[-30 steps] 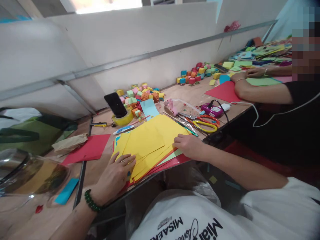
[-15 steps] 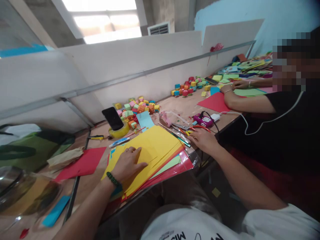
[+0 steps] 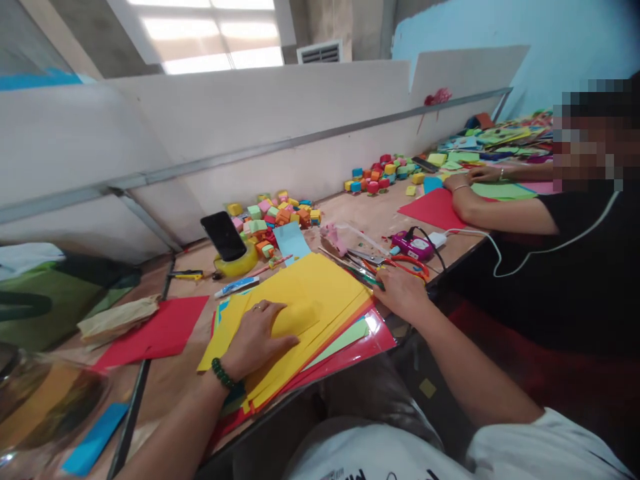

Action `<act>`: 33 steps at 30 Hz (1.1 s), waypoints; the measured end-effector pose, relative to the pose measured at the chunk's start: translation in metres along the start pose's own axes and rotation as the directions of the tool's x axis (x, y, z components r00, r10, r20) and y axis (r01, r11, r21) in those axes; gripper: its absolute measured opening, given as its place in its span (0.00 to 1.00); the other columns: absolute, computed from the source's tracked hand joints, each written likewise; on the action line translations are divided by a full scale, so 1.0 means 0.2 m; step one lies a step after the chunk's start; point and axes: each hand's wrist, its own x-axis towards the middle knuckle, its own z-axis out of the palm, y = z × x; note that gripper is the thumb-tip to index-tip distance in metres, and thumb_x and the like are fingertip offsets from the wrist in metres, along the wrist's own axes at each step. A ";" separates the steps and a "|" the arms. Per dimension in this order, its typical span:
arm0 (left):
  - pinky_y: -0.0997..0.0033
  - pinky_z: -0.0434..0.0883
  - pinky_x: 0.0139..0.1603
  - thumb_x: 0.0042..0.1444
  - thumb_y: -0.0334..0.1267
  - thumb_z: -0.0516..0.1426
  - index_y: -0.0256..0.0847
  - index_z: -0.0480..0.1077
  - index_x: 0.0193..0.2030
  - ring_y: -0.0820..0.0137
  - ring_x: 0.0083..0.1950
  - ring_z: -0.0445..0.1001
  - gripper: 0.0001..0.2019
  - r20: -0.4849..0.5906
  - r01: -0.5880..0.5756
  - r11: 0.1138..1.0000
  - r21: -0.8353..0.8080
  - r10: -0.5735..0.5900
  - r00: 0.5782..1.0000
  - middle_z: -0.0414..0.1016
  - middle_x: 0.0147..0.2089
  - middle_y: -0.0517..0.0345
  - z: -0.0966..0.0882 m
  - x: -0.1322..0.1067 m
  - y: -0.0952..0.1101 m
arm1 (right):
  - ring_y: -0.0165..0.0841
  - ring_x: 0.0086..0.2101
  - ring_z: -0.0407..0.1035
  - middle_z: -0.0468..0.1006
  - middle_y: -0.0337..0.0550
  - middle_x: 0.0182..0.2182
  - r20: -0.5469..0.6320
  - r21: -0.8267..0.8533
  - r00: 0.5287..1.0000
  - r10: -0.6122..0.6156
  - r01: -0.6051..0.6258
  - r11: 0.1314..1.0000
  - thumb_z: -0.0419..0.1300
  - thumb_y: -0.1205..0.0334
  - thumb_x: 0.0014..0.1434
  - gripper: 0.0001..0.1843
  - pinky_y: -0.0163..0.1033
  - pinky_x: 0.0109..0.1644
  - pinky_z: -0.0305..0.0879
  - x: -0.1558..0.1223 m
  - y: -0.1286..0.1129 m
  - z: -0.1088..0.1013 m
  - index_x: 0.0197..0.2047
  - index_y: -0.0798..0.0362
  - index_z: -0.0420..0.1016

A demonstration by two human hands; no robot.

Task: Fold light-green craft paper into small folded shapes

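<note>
My left hand lies flat, fingers stretched out, on a fanned stack of yellow paper sheets near the table's front edge. A green-bead bracelet is on that wrist. Green and red sheets stick out under the yellow ones. My right hand rests at the stack's right corner, knuckles up, fingers curled down among the pens and tools beside the orange-handled scissors. What those fingers hold is hidden.
A black phone leans on a yellow tape roll. Behind lie piles of coloured paper cubes, a glue tube and a pink device. A red sheet lies left. A co-worker's arm rests at the right.
My left hand slid up onto the middle of the yellow stack and stays flat. My right hand left the stack's corner, reached to the tools by the scissors, then drew back slightly.
</note>
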 end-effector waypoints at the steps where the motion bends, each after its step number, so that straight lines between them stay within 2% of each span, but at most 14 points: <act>1: 0.53 0.67 0.51 0.49 0.55 0.60 0.37 0.69 0.52 0.53 0.50 0.71 0.28 -0.020 -0.001 1.000 -0.021 0.000 1.000 0.73 0.48 0.44 0.00 0.00 0.00 | 0.42 0.43 0.73 0.78 0.51 0.42 -0.028 -0.002 1.000 0.008 -0.008 1.000 0.55 0.60 0.60 0.10 0.40 0.41 0.66 0.00 0.03 0.02 0.41 0.53 0.74; 4: 0.55 0.68 0.47 0.54 0.53 0.55 0.37 0.69 0.47 0.57 0.44 0.73 0.22 -0.073 0.016 0.991 -0.132 -0.026 0.997 0.75 0.43 0.47 0.01 0.00 -0.02 | 0.43 0.35 0.75 0.79 0.52 0.35 -0.052 0.011 0.997 0.053 -0.053 0.999 0.52 0.57 0.63 0.13 0.42 0.36 0.66 -0.06 0.15 0.07 0.45 0.53 0.72; 6: 0.58 0.69 0.44 0.56 0.51 0.52 0.37 0.68 0.42 0.60 0.40 0.73 0.18 -0.082 0.044 0.976 -0.212 -0.062 0.995 0.75 0.39 0.49 0.02 0.01 -0.04 | 0.43 0.30 0.75 0.79 0.50 0.32 -0.113 0.076 0.991 0.072 -0.064 0.995 0.49 0.57 0.64 0.15 0.43 0.33 0.66 -0.12 0.22 0.08 0.49 0.52 0.70; 8: 0.60 0.69 0.42 0.56 0.49 0.51 0.38 0.68 0.38 0.62 0.37 0.72 0.15 -0.079 0.052 0.960 -0.274 -0.076 0.994 0.74 0.36 0.51 0.03 0.01 -0.05 | 0.42 0.31 0.76 0.80 0.48 0.33 -0.204 0.231 0.979 0.002 0.047 0.972 0.49 0.58 0.64 0.14 0.42 0.34 0.68 -0.19 0.24 0.06 0.49 0.51 0.69; 10: 0.63 0.69 0.42 0.56 0.48 0.51 0.39 0.67 0.34 0.64 0.37 0.71 0.14 -0.066 0.036 0.943 -0.331 -0.061 0.996 0.73 0.34 0.53 0.02 0.02 -0.06 | 0.40 0.33 0.76 0.80 0.46 0.35 -0.297 0.366 0.951 -0.080 0.191 0.911 0.48 0.59 0.64 0.12 0.41 0.35 0.70 -0.25 0.21 0.01 0.46 0.49 0.69; 12: 0.64 0.68 0.41 0.56 0.48 0.51 0.40 0.67 0.33 0.66 0.37 0.71 0.13 -0.043 0.025 0.921 -0.388 -0.045 0.998 0.72 0.34 0.55 0.02 0.02 -0.05 | 0.38 0.35 0.77 0.81 0.45 0.37 -0.314 0.441 0.929 -0.198 0.327 0.836 0.48 0.60 0.64 0.11 0.40 0.37 0.71 -0.29 0.15 -0.03 0.45 0.48 0.70; 15: 0.66 0.69 0.42 0.56 0.47 0.52 0.39 0.68 0.35 0.66 0.38 0.71 0.13 -0.012 0.026 0.884 -0.467 -0.037 0.999 0.73 0.35 0.55 0.02 0.01 -0.03 | 0.38 0.41 0.76 0.80 0.45 0.42 -0.285 0.501 0.902 -0.325 0.429 0.752 0.47 0.62 0.64 0.13 0.40 0.43 0.72 -0.31 0.07 -0.05 0.48 0.48 0.69; 18: 0.66 0.69 0.45 0.55 0.47 0.53 0.39 0.68 0.37 0.66 0.40 0.71 0.13 -0.024 0.023 0.868 -0.497 -0.040 0.999 0.74 0.36 0.54 0.03 0.01 0.00 | 0.38 0.45 0.74 0.79 0.46 0.43 -0.256 0.510 0.900 -0.353 0.436 0.741 0.47 0.65 0.64 0.13 0.43 0.48 0.71 -0.30 0.05 -0.01 0.47 0.49 0.69; 22: 0.65 0.69 0.45 0.56 0.46 0.53 0.39 0.68 0.37 0.66 0.40 0.71 0.12 -0.050 0.004 0.866 -0.500 -0.034 0.998 0.74 0.37 0.53 0.05 0.01 0.02 | 0.39 0.44 0.74 0.78 0.48 0.42 -0.242 0.496 0.908 -0.343 0.420 0.760 0.47 0.66 0.63 0.13 0.45 0.47 0.72 -0.29 0.05 0.04 0.46 0.50 0.69; 26: 0.65 0.69 0.46 0.57 0.45 0.53 0.40 0.68 0.37 0.65 0.41 0.72 0.11 -0.073 -0.017 0.867 -0.498 -0.023 0.997 0.74 0.38 0.53 0.04 0.00 0.03 | 0.40 0.44 0.73 0.78 0.48 0.42 -0.208 0.515 0.920 -0.332 0.392 0.763 0.49 0.61 0.64 0.11 0.46 0.48 0.71 -0.28 0.06 0.07 0.46 0.50 0.69; 30: 0.64 0.69 0.47 0.57 0.44 0.53 0.41 0.67 0.36 0.65 0.42 0.72 0.09 -0.091 -0.045 0.860 -0.508 -0.002 0.996 0.74 0.39 0.52 0.05 0.00 0.02 | 0.40 0.44 0.73 0.78 0.48 0.41 -0.255 0.493 0.941 -0.222 0.324 0.807 0.50 0.60 0.65 0.10 0.45 0.47 0.70 -0.28 0.07 0.08 0.45 0.51 0.69; 33: 0.63 0.69 0.50 0.58 0.43 0.53 0.41 0.66 0.34 0.65 0.45 0.72 0.08 -0.102 -0.071 0.857 -0.511 0.022 0.995 0.73 0.42 0.50 0.06 0.00 0.01 | 0.40 0.41 0.74 0.78 0.47 0.39 -0.278 0.487 0.927 -0.250 0.361 0.795 0.50 0.61 0.65 0.08 0.43 0.44 0.71 -0.28 0.06 0.08 0.42 0.50 0.70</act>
